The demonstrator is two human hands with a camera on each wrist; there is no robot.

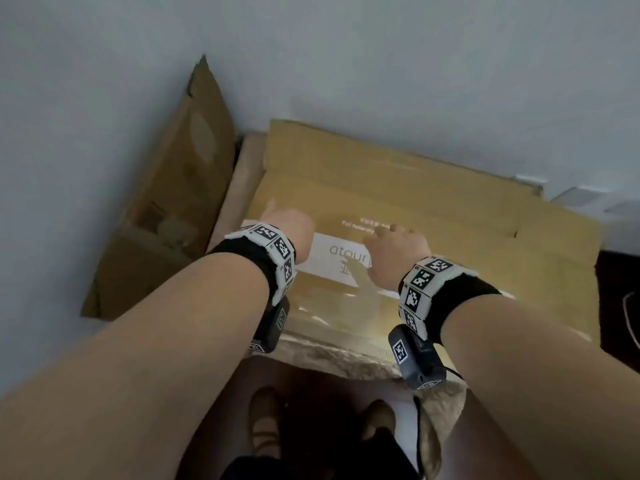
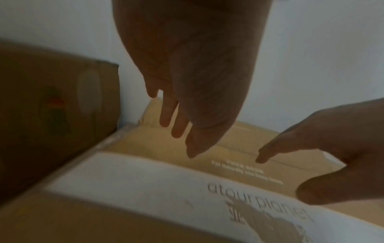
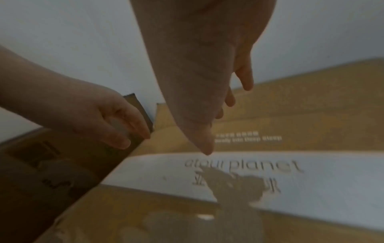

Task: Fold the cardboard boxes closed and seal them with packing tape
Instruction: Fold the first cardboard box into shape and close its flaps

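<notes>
A wide, flat cardboard box (image 1: 433, 188) lies in front of me with a white printed band (image 1: 329, 258) reading "atour planet" across its top. My left hand (image 1: 287, 221) hovers over the box's left end, and in the left wrist view its fingers (image 2: 166, 115) point straight down at the top. Just right of the band's lettering, my right hand (image 1: 394, 247) reaches down with straight fingers (image 3: 204, 144), their tips at or just above the cardboard. Neither hand holds anything. The near part of the box top (image 3: 197, 222) looks glossy.
A second, darker cardboard box (image 1: 166, 216) leans against the pale wall (image 1: 381, 64) to the left. The flat box rests on a beige fuzzy surface (image 1: 332, 355). My feet (image 1: 263, 420) show below its near edge. A dark object (image 1: 620, 306) sits at the right.
</notes>
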